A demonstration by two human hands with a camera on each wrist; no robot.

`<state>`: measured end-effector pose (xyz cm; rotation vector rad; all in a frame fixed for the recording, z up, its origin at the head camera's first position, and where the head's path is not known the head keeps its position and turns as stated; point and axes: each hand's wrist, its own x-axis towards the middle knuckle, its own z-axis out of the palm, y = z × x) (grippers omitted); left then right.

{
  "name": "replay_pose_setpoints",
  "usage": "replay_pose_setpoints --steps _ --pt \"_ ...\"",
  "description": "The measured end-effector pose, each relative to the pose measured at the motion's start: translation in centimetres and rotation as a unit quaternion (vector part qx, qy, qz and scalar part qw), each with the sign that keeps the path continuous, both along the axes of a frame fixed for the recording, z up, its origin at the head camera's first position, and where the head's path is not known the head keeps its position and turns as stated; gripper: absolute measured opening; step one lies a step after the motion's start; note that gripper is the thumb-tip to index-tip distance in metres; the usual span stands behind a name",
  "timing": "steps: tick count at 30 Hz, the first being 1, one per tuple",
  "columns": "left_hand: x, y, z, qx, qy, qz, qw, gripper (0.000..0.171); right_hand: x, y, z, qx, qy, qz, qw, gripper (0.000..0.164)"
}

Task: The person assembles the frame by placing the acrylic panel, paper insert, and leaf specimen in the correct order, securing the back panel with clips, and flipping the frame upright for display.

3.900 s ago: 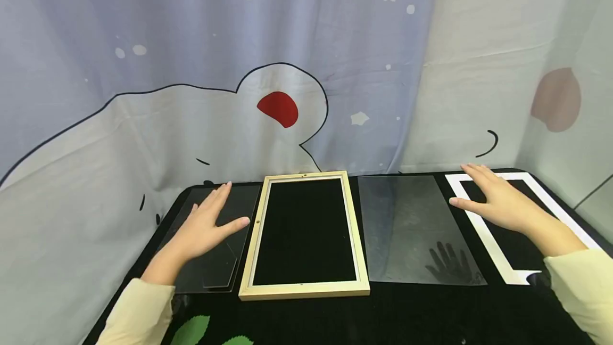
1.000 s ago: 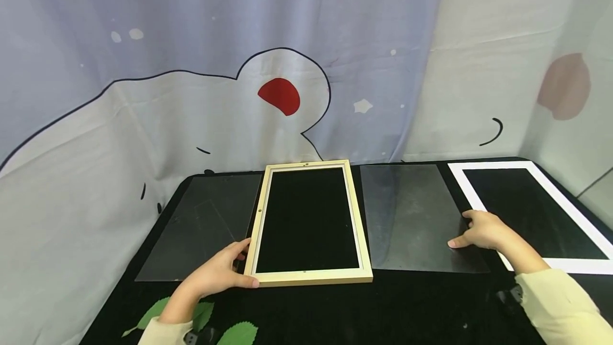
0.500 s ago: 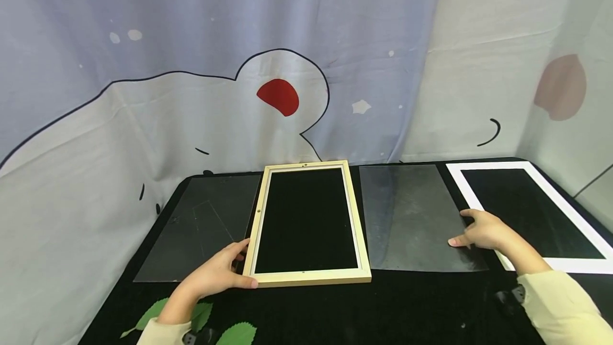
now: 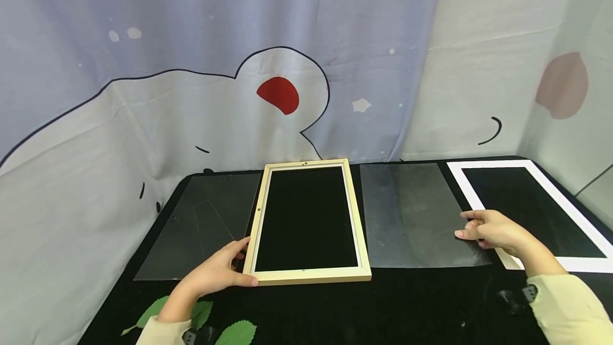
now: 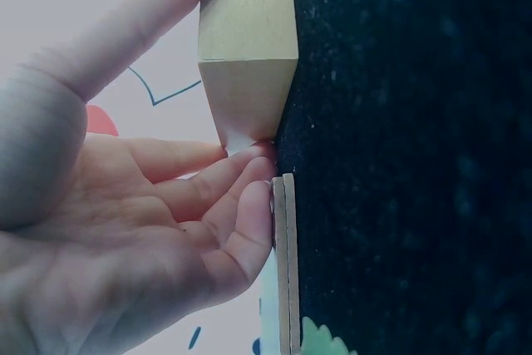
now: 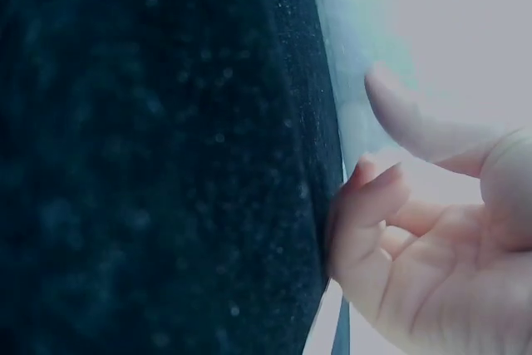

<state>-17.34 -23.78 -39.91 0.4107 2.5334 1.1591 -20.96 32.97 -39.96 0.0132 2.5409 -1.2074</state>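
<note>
A pale wooden picture frame (image 4: 311, 276) lies on the black-covered table. My left hand (image 4: 213, 276) holds its near left corner, thumb on the near edge and fingers along the left side. In the left wrist view the thumb presses the frame's wood (image 5: 248, 14), with the other fingers curled beside its corner. A clear sheet (image 4: 407, 217) lies right of the frame. At its near right edge, my right hand (image 4: 498, 233) has thumb above and fingers curled at the rim; that corner looks slightly raised. The right wrist view shows the curled fingers (image 6: 366, 222) near the dark cloth.
Left of the frame lies a dark glossy panel (image 4: 191, 228) with a faint outline on it. A white mat border (image 4: 570, 217) lies at the far right, partly under the right hand. Green leaf shapes (image 4: 239, 333) show at the front. A printed curtain (image 4: 364, 68) hangs behind.
Both hands have come down from above the table, the left onto the frame's corner. The right thumb has since shifted right to the clear sheet's edge, and the sheet's reflection has changed.
</note>
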Motion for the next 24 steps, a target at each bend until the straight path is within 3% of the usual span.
replay_pose_setpoints --steps 13,24 --pt "0.0 -0.1 0.1 0.006 -0.003 -0.004 1.0000 0.093 0.0 0.9 -0.5 -0.113 -0.018 0.025 0.993 0.066" --pt "0.1 -0.1 0.3 0.000 0.002 -0.004 1.0000 0.095 0.1 1.5 -0.3 -0.164 -0.017 0.023 0.986 0.063"
